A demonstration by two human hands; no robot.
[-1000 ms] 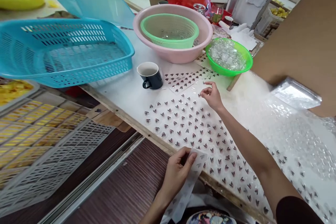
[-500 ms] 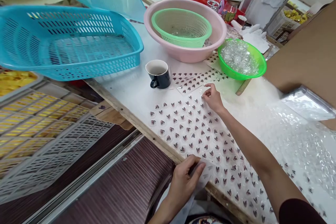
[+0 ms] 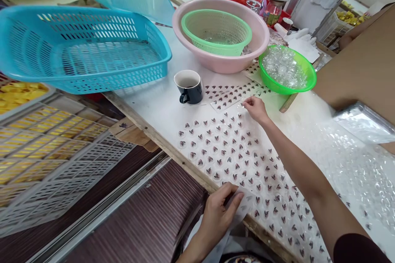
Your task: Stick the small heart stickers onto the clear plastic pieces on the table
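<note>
My left hand (image 3: 216, 213) is at the wooden front edge of the table, thumb and fingers closed on a thin translucent white sheet (image 3: 243, 202) that hangs over the edge. Farther in, my right hand (image 3: 256, 109) is closed in a pinch, just above the far end of the rows of small dark printed motifs (image 3: 226, 148). A small clear piece seems to be at its fingertips, too small to name. Clear round outlines surround many motifs. Behind the right hand lie more printed sheets (image 3: 228, 98). A dark mug with a white inside (image 3: 189, 86) stands to its left.
A blue basket (image 3: 92, 78) juts over the table's left edge. Behind the mug, a pink basin (image 3: 222, 63) holds a green strainer (image 3: 216, 45). A green bowl (image 3: 288, 90) of clear pieces stands at right, near cardboard (image 3: 354, 65). Many clear rounds (image 3: 364, 181) cover the table's right side.
My right hand has shifted slightly right and its fingers have drawn closer together. My left hand keeps its hold on the sheet. The whole view has moved a little.
</note>
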